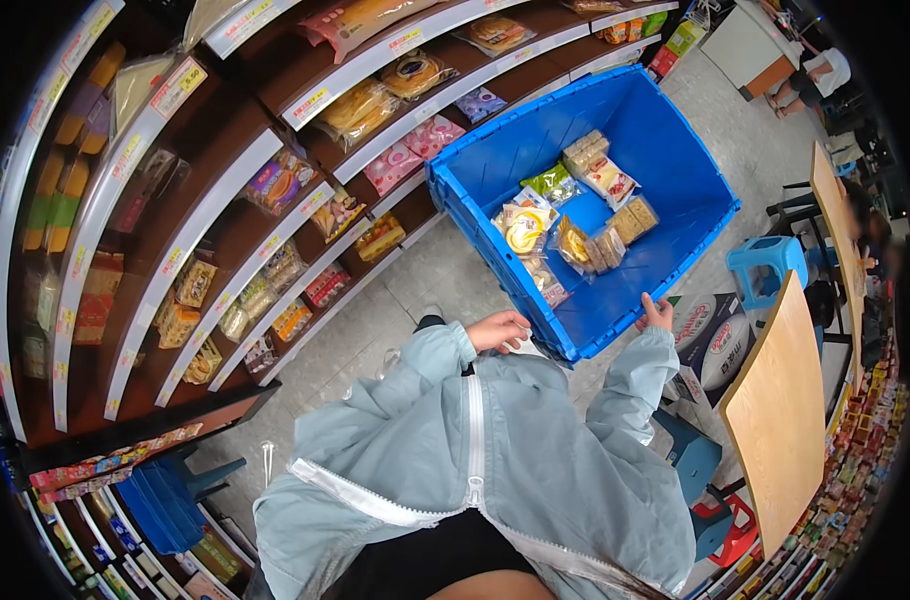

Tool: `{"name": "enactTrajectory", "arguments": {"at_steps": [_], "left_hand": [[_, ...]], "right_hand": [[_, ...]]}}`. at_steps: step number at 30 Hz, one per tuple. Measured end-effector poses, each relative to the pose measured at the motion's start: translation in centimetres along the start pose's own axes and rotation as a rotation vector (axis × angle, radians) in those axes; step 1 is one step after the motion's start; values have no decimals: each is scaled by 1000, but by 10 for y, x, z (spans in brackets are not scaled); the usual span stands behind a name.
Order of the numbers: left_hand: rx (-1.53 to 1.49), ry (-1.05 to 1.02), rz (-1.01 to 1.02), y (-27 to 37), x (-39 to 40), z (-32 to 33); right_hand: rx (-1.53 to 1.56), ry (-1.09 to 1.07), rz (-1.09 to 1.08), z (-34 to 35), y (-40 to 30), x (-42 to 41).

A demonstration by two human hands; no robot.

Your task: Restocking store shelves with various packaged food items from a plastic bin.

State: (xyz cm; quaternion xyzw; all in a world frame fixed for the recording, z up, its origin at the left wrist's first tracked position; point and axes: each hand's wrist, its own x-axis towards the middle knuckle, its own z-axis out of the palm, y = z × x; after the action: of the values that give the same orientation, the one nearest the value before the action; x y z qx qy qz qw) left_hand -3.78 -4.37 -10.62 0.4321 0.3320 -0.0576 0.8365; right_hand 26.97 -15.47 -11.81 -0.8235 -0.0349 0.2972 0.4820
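Note:
A large blue plastic crate [680, 244] is in front of me, with several packaged breads and snacks in its bottom. My right hand [655, 313] grips its near rim on the right. By the crate's near left corner is my left hand [497, 331], fingers curled; whether it holds the edge or something small and whitish is unclear. Inside lie a round yellow-and-white pack [524, 227], a green pack [551, 182], a red-and-white pack [611, 181], and clear-wrapped brown blocks [635, 217]. A wrapped yellowish pastry [575, 244] is among them.
Brown shelves [199, 105] with packaged breads and price strips curve along the left. To the right are a wooden tabletop [781, 420], a light blue stool [768, 262] and a printed carton [706, 341]. A blue container [162, 502] is at lower left. A person [811, 79] is at far right.

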Motion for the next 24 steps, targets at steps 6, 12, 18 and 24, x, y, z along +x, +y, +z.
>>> {"name": "enactTrajectory", "arguments": {"at_steps": [6, 12, 18, 24], "left_hand": [[-5, -22, 23, -6, 4, 3], [-19, 105, 136, -2, 15, 12], [100, 405, 212, 11, 29, 18], [190, 586, 190, 18, 35, 0]], "right_hand": [[57, 20, -7, 2, 2, -5], [93, -20, -13, 0, 4, -3], [65, -25, -22, 1, 0, -6], [98, -41, -22, -1, 4, -3]]}}
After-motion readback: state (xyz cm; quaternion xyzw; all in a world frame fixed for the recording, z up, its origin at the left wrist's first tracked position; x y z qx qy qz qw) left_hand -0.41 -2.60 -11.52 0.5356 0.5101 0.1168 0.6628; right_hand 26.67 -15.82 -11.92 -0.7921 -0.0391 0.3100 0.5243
